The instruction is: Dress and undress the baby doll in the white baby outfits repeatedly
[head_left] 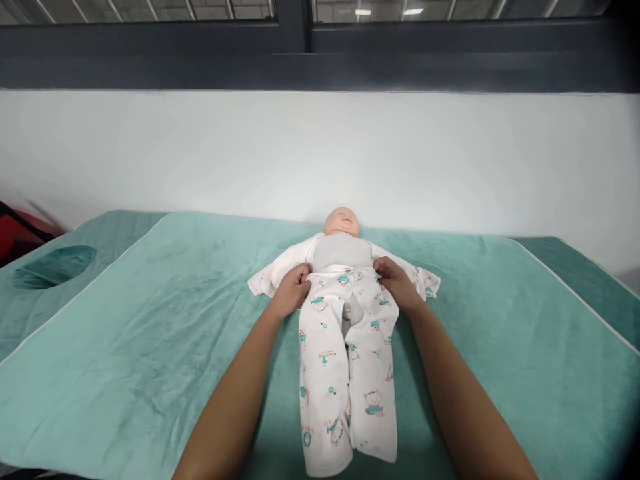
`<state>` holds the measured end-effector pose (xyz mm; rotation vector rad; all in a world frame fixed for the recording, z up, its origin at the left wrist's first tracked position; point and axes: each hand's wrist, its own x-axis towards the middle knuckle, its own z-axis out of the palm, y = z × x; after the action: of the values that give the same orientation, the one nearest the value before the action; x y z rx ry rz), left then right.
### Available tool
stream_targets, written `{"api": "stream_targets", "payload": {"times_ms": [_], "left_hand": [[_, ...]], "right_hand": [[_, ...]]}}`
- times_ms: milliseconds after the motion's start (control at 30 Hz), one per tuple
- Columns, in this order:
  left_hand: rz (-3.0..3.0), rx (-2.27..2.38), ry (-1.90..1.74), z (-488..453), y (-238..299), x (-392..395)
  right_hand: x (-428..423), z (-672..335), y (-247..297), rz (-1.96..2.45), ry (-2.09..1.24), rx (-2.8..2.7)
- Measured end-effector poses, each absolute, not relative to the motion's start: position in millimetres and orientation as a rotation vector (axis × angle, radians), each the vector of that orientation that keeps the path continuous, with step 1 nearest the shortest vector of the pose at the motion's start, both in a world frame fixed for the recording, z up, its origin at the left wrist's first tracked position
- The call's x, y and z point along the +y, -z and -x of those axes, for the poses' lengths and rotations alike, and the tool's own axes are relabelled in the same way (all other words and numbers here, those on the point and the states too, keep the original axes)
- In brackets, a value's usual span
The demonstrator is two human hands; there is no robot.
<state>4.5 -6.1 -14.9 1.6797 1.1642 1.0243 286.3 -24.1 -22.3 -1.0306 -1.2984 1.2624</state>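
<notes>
A baby doll [341, 235] lies on its back on a teal blanket [150, 320], head toward the wall. Its grey torso is bare, with an open white top spread beneath it. White printed trousers [345, 373] cover its legs and reach down toward me. My left hand [291, 290] grips the trousers' waistband at the doll's left side of the picture, fingers curled. My right hand [397, 283] pinches the waistband on the other side. Both forearms stretch in from the bottom edge.
The blanket lies over a darker teal padded table [55, 267] with a face hole at the far left. A white wall [320, 153] runs right behind the doll's head, with a dark window frame above. Something red shows at the left edge [13, 233].
</notes>
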Motion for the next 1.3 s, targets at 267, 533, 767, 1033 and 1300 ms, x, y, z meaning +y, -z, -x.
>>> {"api": "stream_targets", "payload": {"times_ms": [267,533,767,1033,1300], "left_hand": [[-1.525,1.049,-1.108,-8,23,-4],[-1.545,1.057,-1.111,-9,18,-5],[-1.263,0.953,-1.003,-17,12,-16],[-1.345,1.055,-0.679,-9,1,-19],[-1.482,0.939,-0.78,-21,10,-25]], "right_hand": [[-22,-287,28,1.059,-1.131,-1.247],[-18,-284,34,1.106,-1.015,-1.245],[-19,-289,32,1.139,-1.243,-1.206],[-28,-296,18,1.212,-1.32,-1.41],[-27,-302,8,1.119,-1.193,-1.6]]}}
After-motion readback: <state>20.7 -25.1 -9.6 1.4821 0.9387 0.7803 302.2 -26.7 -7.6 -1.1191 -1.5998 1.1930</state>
